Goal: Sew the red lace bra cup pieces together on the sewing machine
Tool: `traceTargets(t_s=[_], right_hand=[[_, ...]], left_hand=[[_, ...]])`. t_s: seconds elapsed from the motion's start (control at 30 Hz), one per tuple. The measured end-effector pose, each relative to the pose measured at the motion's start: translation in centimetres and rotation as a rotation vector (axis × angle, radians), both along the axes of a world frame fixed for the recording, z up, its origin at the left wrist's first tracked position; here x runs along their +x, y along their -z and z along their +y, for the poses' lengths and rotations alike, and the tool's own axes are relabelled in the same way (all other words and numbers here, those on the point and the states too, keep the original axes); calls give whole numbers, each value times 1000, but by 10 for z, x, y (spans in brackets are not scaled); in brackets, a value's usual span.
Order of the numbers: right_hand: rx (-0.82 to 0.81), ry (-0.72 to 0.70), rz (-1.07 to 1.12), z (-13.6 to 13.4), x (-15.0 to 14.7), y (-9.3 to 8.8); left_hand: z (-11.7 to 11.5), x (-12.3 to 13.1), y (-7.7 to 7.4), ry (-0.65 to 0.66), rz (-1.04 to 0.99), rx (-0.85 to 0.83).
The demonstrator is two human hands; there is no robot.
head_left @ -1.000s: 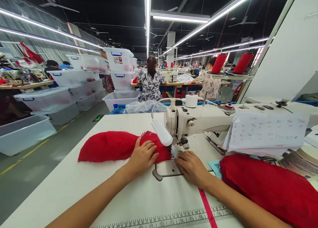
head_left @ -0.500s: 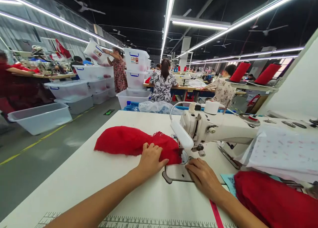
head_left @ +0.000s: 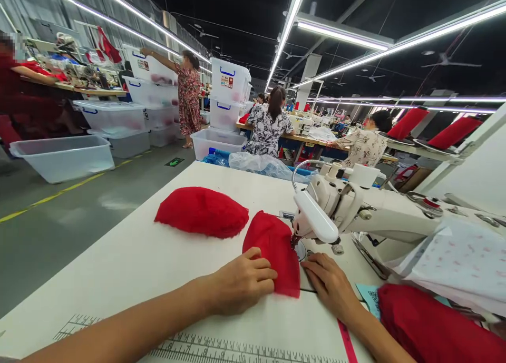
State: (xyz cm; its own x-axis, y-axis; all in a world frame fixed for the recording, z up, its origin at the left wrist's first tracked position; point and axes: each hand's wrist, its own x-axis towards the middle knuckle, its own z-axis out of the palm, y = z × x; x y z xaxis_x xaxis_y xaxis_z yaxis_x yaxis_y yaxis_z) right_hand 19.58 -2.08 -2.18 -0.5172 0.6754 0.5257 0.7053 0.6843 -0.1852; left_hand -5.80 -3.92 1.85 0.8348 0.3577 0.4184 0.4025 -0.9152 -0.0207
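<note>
In the head view, a red fabric piece (head_left: 272, 247) lies flat on the white sewing table, its right edge at the needle of a white sewing machine (head_left: 367, 210). My left hand (head_left: 243, 281) is closed on this piece's lower left edge, fingers curled over the cloth. Just right of the needle plate, my right hand (head_left: 328, 278) rests on the machine bed with fingers stretched out and nothing visible in them. A second, puffed red fabric piece (head_left: 201, 211) lies apart to the left.
More red fabric (head_left: 430, 321) is heaped at the right, beside a blue-green paper label (head_left: 368, 298). Scissors (head_left: 369, 255) lie behind my right hand. A printed ruler (head_left: 237, 350) runs along the front. Clear plastic bins (head_left: 63, 157) and several people are beyond the table.
My left hand has drawn back toward me, and the fabric piece under it has turned. It now lies separate from the other red piece. My right hand stays beside the needle.
</note>
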Motion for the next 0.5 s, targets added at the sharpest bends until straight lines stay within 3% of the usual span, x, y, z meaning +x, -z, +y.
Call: traceTargets(t_s=[0.27,0.5], right_hand=[[19,0,-5,-1,0,-6],[-26,-2,-3,0,4,-9]], left_hand=[[-5,6,-7,-23,3,-151],[-3,22,-12,-38,-14,-143]])
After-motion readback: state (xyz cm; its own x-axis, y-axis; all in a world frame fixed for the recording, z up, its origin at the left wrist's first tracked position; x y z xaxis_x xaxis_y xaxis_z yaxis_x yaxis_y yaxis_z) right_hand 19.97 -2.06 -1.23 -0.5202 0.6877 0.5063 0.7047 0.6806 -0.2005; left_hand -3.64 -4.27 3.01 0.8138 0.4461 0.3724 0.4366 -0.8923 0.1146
